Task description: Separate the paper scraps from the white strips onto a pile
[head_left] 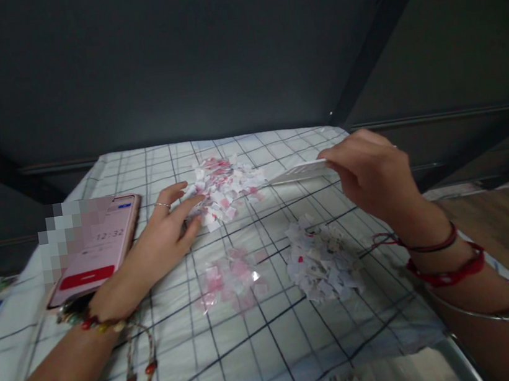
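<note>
My left hand (172, 226) rests at the left edge of a mixed heap of small white and pink paper scraps (225, 185), fingers spread and the fingertips touching it. In my right hand (367, 169), a thin, flat white card (301, 170) is pinched by its right end. The card slants just to the right of the mixed heap, its far end close to the scraps. Nearer to me lie two more heaps: pink and clear shiny film pieces (233, 279) in the middle, and whitish paper scraps (323, 263) to the right.
A phone (117, 233) showing 12:32 lies left, beside my left forearm. Everything sits on a white cloth with a dark grid (182, 350). Dark panels (200, 66) rise behind. At the bottom edge, a container (377, 377) holding pale pieces is partly cut off.
</note>
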The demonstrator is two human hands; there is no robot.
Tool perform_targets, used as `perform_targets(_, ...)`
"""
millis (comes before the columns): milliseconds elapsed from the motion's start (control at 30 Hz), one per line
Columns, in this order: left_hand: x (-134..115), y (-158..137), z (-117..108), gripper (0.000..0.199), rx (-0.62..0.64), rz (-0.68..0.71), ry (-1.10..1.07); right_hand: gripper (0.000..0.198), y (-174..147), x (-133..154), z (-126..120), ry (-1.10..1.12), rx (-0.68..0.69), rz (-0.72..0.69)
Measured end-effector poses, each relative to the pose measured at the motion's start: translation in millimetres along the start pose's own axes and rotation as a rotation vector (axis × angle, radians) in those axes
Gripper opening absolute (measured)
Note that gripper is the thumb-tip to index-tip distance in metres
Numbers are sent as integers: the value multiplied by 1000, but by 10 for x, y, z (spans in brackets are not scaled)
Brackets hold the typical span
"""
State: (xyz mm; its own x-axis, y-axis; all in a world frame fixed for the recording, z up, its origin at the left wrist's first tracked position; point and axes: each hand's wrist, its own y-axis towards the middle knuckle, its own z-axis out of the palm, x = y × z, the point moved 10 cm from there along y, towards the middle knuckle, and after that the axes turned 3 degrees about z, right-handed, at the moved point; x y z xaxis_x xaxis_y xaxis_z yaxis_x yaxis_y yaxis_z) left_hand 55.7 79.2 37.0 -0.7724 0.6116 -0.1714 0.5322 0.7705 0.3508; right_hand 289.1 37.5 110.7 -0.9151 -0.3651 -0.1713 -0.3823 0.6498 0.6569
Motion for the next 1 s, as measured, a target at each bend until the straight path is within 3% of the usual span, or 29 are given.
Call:
perform_targets(300,3,5,15,43,7,-6,-18,21,8,43,-35,31,-12,-9)
perform_targets(500,17,1,1,41,2,-16,-16,29,1,121,106,5,82,-77)
perform_targets(700,3,2,20,43,23,-19,-13,24,-4,37,-158,32,-90,-69)
perform_targets(900,21,1,32,42,11,-18,-28,36,50,223,108,-17,39,-117)
perform_targets(1000,22,-1,23,42,4,-14,-20,34,24,180,69,-15,66,-117)
